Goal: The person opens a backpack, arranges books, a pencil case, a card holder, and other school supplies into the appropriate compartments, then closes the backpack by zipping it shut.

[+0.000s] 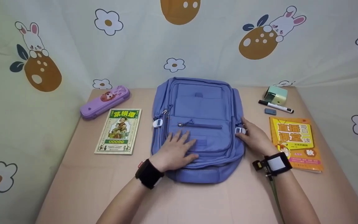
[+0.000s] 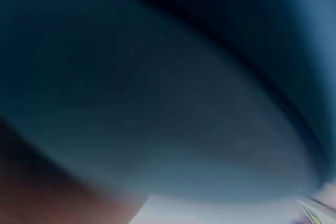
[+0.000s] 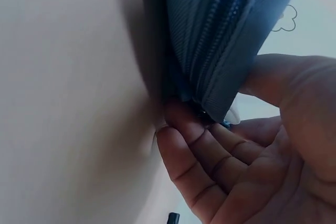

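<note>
A blue backpack (image 1: 199,105) lies on the table, its front pocket zipper facing up. My left hand (image 1: 176,152) rests on its lower front with fingers spread. Blurred blue fabric (image 2: 157,87) fills most of the left wrist view. At the backpack's right side, by a white strap buckle (image 1: 240,130), my right hand (image 1: 257,137) grips the edge. In the right wrist view its thumb lies on one face of the blue side panel, and the curled fingers (image 3: 181,156) reach under the other, by the end of a side zipper (image 3: 220,30).
Left of the backpack lie a purple pencil case (image 1: 106,102) and a green-and-white book (image 1: 118,131). On the right are a mint pencil sharpener (image 1: 275,95), a black-and-white marker (image 1: 276,106), a blue-grey eraser (image 1: 270,111) and an orange book (image 1: 297,144). A patterned curtain (image 1: 135,49) hangs behind.
</note>
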